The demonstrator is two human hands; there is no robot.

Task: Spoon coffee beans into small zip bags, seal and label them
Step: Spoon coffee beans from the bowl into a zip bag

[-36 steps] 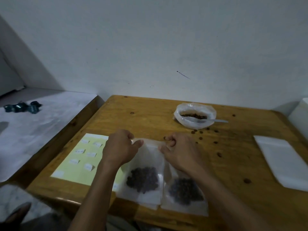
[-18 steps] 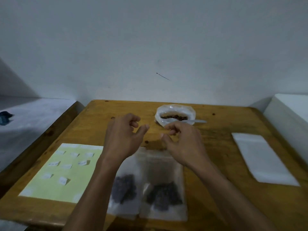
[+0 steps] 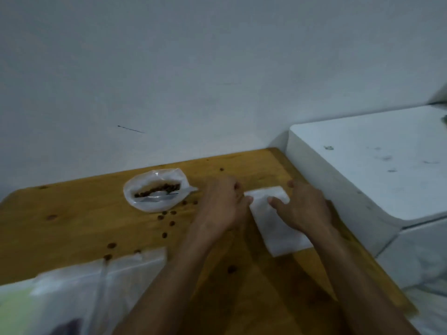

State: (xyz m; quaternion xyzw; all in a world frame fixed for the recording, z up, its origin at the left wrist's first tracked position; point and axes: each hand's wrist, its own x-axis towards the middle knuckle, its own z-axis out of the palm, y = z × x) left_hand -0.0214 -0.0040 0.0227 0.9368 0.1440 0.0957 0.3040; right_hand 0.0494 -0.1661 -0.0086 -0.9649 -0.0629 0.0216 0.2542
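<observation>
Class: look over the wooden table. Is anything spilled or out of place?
Yes. Loose brown coffee beans lie scattered on the wooden table, just outside the open clear plastic bag of beans, trailing toward the near edge. They look spilled.

**Dim and a little blurry**

The light is weak and soft, with a grey-blue tint on the plain white wall (image 3: 217,68). The brown wooden table (image 3: 72,226) shows no bright glare. Dark soft shadows lie under both arms. The clear plastic zip bags (image 3: 101,286) at the bottom left are smeared and fuzzy. The table's edges lean and bend near the corners.
</observation>
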